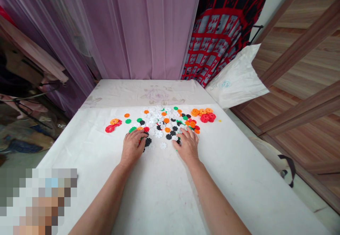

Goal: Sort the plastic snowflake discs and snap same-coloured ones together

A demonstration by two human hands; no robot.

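Note:
Snowflake-shaped plastic building discs (158, 133) in white, black, green, orange and red lie in a loose heap on the white-covered table. At the heap's left edge my left hand (132, 145) rests palm down over a few discs, its fingers curved but apart. Black discs (148, 142) lie beside its thumb. My right hand (188, 145) lies across the heap's right edge, fingers spread, touching discs near some orange ones (190, 123). Neither hand visibly grips a disc. What lies under the palms is hidden.
Larger red discs (109, 129) sit to the left, with larger orange (202, 112) and red (208, 118) ones to the right. A white bag (233, 79) stands by the table's right edge. Purple curtains (148, 29) hang behind. A blurred-out patch covers the lower left.

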